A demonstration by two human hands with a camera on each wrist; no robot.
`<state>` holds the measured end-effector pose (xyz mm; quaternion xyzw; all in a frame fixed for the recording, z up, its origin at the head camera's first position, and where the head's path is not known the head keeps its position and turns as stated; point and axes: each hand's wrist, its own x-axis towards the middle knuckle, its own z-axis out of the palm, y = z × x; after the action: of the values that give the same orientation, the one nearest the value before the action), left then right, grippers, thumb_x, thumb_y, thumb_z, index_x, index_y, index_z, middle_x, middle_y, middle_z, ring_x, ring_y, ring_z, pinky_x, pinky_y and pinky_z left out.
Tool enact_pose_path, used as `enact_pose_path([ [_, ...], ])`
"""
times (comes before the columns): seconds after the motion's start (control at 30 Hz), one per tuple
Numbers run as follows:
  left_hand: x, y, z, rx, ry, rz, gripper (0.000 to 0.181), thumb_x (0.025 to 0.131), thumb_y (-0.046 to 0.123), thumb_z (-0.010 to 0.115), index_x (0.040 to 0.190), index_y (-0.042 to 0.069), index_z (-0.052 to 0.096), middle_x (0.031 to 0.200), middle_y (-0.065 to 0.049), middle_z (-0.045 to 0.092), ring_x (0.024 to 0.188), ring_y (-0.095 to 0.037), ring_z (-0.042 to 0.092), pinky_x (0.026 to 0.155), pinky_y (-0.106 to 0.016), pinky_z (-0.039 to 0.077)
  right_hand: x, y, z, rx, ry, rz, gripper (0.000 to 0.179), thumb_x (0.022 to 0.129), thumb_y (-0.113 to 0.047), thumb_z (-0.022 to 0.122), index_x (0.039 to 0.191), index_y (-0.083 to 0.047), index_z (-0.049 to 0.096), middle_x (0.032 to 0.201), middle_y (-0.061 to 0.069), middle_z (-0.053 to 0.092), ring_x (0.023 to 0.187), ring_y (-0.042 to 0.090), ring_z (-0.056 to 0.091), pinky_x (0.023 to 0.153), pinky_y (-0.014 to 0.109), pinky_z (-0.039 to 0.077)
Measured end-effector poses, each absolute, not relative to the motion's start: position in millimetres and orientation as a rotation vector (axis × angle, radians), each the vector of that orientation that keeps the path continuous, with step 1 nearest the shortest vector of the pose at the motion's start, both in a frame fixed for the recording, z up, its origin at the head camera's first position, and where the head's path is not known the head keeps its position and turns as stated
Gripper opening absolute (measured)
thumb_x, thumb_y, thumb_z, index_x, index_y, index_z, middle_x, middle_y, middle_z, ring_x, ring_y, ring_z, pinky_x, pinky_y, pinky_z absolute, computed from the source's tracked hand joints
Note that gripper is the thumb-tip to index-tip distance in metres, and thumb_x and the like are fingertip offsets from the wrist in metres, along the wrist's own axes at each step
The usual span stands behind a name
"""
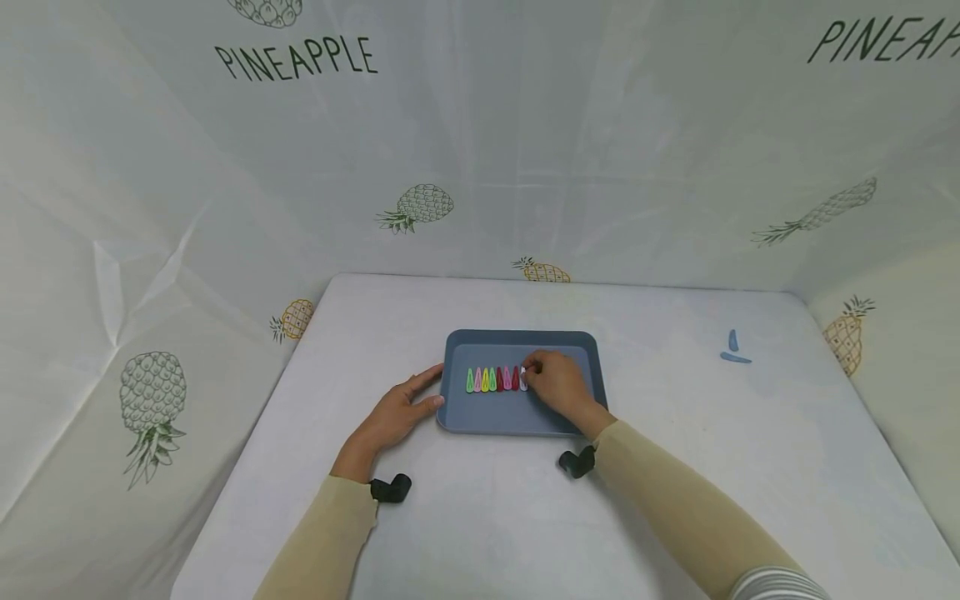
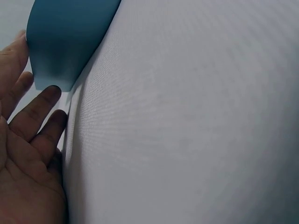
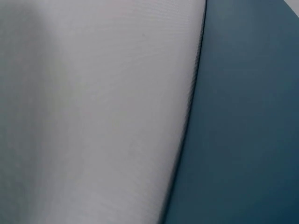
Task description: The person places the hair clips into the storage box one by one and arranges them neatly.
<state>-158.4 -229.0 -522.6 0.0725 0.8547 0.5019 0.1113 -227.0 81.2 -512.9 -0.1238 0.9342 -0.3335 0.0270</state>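
A blue-grey tray (image 1: 480,421) lies on the white table, with a row of several snap hair clips (image 1: 492,380) in green, pink, yellow and red across its middle. My right hand (image 1: 558,383) reaches over the tray's right half and pinches a whitish hair clip (image 1: 523,383) at the right end of the row. Spread, fairly straight fingers of my left hand (image 1: 393,417) rest against the tray's left edge. The left wrist view shows those fingers beside the tray wall (image 2: 70,46). In the right wrist view only the tray's side (image 3: 243,116) appears; the hand is out of frame.
Two blue hair clips (image 1: 735,357) lie on the table's right side. White cloth (image 1: 660,500) covers the table, and a pineapple-printed sheet (image 1: 487,125) hangs behind it. Black wrist cameras (image 1: 577,462) sit on both wrists, low over the table.
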Motion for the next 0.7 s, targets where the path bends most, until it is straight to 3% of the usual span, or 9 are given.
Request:
enact_pose_path([
  [0.7, -158.6, -229.3, -521.7, 0.199, 2.507, 1.463, 0.066, 0.103, 0.037, 0.07, 0.162, 0.031, 0.044, 0.169, 0.001, 0.041, 0.163, -0.03, 0.021, 0.132, -0.058, 0.017, -228.3, 80.8, -513.8, -0.331, 2.864, -1.091, 0.015, 0.096, -0.015, 0.075, 0.108, -0.006, 0.08, 0.09, 0.004, 0.076, 0.078, 0.017, 0.064, 0.07, 0.034, 0.054],
])
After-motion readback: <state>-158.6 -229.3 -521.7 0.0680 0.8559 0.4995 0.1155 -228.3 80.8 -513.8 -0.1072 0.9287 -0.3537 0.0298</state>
